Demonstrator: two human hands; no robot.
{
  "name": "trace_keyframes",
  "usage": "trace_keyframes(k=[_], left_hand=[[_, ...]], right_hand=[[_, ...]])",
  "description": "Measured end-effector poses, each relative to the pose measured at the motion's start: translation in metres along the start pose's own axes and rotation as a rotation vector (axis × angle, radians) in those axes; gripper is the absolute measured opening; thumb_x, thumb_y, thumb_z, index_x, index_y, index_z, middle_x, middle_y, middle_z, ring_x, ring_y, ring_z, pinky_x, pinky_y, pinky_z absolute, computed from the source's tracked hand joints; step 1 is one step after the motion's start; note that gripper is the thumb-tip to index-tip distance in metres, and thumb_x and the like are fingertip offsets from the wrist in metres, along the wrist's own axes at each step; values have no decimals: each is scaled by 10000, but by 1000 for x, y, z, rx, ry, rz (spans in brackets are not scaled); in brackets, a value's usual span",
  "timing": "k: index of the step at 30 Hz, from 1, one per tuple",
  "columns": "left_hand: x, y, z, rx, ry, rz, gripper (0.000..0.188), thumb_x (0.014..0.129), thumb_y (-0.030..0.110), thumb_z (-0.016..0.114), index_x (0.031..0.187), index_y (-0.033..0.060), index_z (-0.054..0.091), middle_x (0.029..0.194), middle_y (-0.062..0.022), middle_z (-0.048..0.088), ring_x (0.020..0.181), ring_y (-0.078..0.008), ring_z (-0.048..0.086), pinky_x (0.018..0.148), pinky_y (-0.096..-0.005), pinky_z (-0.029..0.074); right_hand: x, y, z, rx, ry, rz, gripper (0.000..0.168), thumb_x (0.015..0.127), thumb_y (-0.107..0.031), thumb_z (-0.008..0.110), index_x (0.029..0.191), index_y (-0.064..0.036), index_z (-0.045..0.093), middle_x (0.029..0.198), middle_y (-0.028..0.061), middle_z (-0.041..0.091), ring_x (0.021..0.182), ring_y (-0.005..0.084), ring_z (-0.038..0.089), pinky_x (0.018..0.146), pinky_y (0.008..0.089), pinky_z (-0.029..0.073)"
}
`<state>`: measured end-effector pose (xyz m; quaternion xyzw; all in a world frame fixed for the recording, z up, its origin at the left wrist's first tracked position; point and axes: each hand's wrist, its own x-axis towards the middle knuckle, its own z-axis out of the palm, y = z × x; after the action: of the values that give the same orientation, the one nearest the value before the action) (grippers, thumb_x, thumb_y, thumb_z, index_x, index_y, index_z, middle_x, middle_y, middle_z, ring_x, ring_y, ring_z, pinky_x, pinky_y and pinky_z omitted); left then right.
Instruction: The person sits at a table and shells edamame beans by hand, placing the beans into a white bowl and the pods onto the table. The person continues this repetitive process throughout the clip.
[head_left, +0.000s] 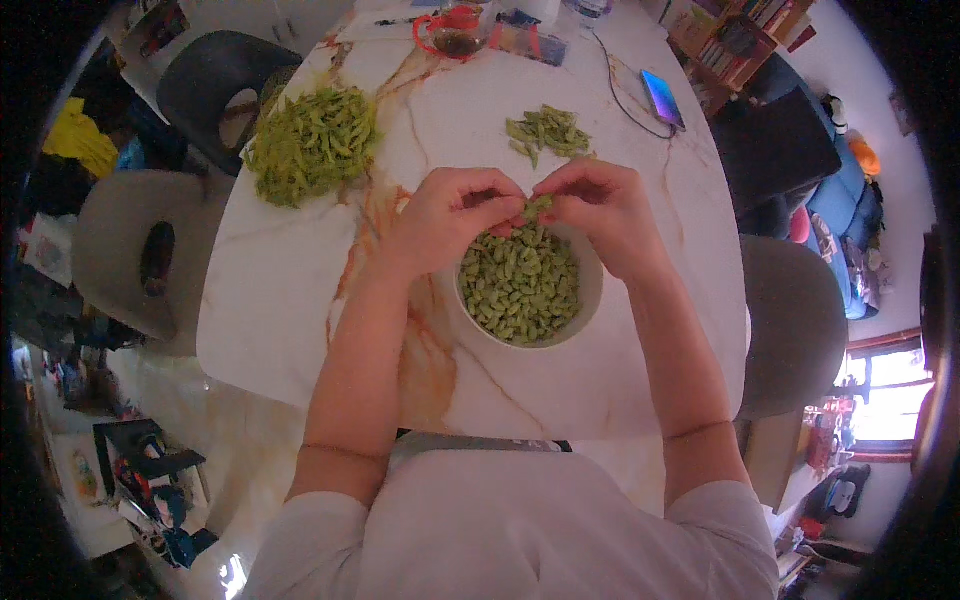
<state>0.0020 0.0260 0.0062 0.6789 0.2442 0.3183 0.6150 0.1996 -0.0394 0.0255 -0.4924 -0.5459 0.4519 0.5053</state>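
Observation:
My left hand (469, 210) and my right hand (600, 206) meet above the far rim of a white bowl (592, 300). Between their fingertips they pinch a green bean pod (538, 206), partly hidden by the fingers. Shelled green beans (521, 289) fill much of the bowl. Beyond my right hand lies a small heap of flattened green pods (549, 131). A larger heap of pods (315, 146) rests at the far left of the marble-patterned table (277, 300).
Farther back stand a glass teapot with a red handle (456, 34) and a patterned pouch (529, 43). A lit phone (662, 100) on a cable lies at the right. Chairs (135, 240) flank the table, including a grey one (791, 322) on the right.

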Motion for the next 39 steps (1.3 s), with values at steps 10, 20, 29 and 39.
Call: trace_keyframes(k=[10, 20, 29, 39], left_hand=[[1, -10, 0, 197, -64, -41, 118, 863, 109, 643, 892, -6, 646, 762, -7, 624, 725, -73, 542, 661, -237, 449], [-4, -1, 1, 211, -153, -73, 82, 853, 55, 600, 917, 5, 609, 806, 25, 579, 756, -51, 515, 666, -216, 435], [-5, 13, 11, 331, -128, -34, 81, 825, 67, 658, 878, 23, 617, 756, -7, 610, 707, -72, 545, 624, -247, 451], [-3, 14, -13, 562, -184, 106, 166, 741, 90, 741, 735, 20, 590, 889, -103, 663, 792, -176, 628, 659, -341, 482]], right_hand=[[-8, 8, -10, -471, -103, -313, 116, 774, 18, 685, 886, 31, 657, 811, 44, 663, 772, 102, 642, 724, 263, 541], [-8, 23, -13, -209, -167, -188, 153, 759, 31, 682, 904, -1, 647, 840, 49, 658, 814, 111, 638, 735, 276, 535], [-3, 28, -14, -525, -175, -481, 203, 696, -8, 726, 863, -52, 620, 807, 89, 644, 710, 245, 648, 642, 324, 518], [-5, 2, -26, -460, -319, -268, 268, 709, 18, 731, 954, -31, 634, 822, 97, 639, 738, 235, 652, 656, 331, 534]])
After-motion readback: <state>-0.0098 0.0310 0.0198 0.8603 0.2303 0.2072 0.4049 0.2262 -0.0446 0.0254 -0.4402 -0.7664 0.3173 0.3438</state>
